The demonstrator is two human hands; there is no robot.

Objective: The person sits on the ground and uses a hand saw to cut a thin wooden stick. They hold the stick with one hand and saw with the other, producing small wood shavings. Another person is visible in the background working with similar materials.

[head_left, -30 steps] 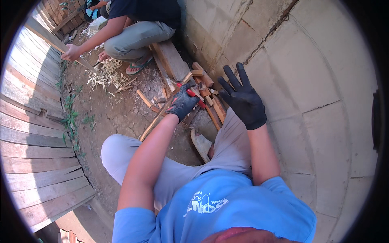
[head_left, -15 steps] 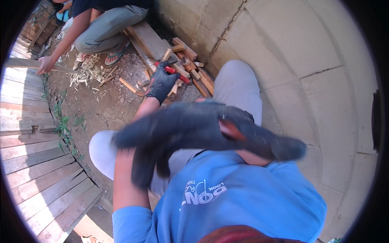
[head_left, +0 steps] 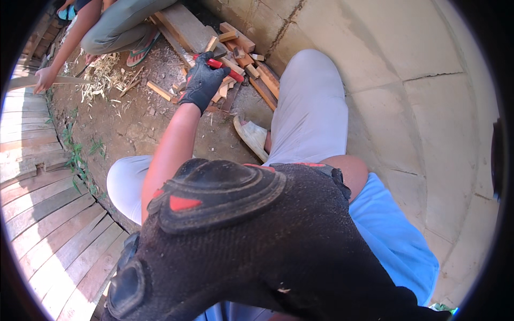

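Left hand (head_left: pixel 199 85), in a black-and-red glove, is curled around a red tool (head_left: pixel 234 75); fingers pressed in on it, red showing on both sides of the fist. Tool's type can't be told, mostly covered. Its longer visible end points right, over a heap of wood offcuts (head_left: pixel 267 79). Short wood piece (head_left: pixel 212 43) sticks up just beyond the left fingers; can't tell whether the hand touches it.

Right hand (head_left: pixel 230 230), same kind of glove, is very close to the camera, back of glove up, crossing in front of the torso. Finger state can't be told, palm hidden; no held object visible there.

Around the tool: offcuts piled at angles, one loose stick (head_left: pixel 160 90) lying left of the fist, thick timber (head_left: pixel 187 27) behind. Dirt ground (head_left: pixel 128 128) underneath. Wearer's legs in pale grey trousers (head_left: pixel 310 96), one light shoe (head_left: pixel 251 136) near the heap, blue shirt (head_left: pixel 396 230) at lower right.

Farther out, upper left: co-worker in grey-green trousers (head_left: pixel 115 32), crouched, co-worker's hand (head_left: pixel 45 79) on a wooden strip (head_left: pixel 22 82), curly shavings (head_left: pixel 99 80) beside the sandal (head_left: pixel 143 52). Block wall (head_left: pixel 407 107) on the right; plank surface (head_left: pixel 32 214) on the left, green weeds (head_left: pixel 75 152) along its edge.
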